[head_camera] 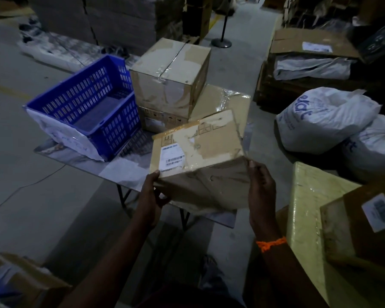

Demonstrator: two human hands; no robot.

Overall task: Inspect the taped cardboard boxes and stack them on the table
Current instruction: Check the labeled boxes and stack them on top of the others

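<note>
Brown flat taped cardboard box (198, 156) sits tilted between left hand (151, 196) and right hand (261, 194), fingers (252, 165) curled round its near corners, inspection seemingly underway; next it likely needs lifting onto the stacked cardboard boxes (171, 74) beyond the fingertips.

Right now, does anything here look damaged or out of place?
Yes. The box held by the left hand and right hand is battered: its top layer is torn away beside the label and its near face is crumpled. On the table, the blue crate sits tilted rather than flat.
</note>
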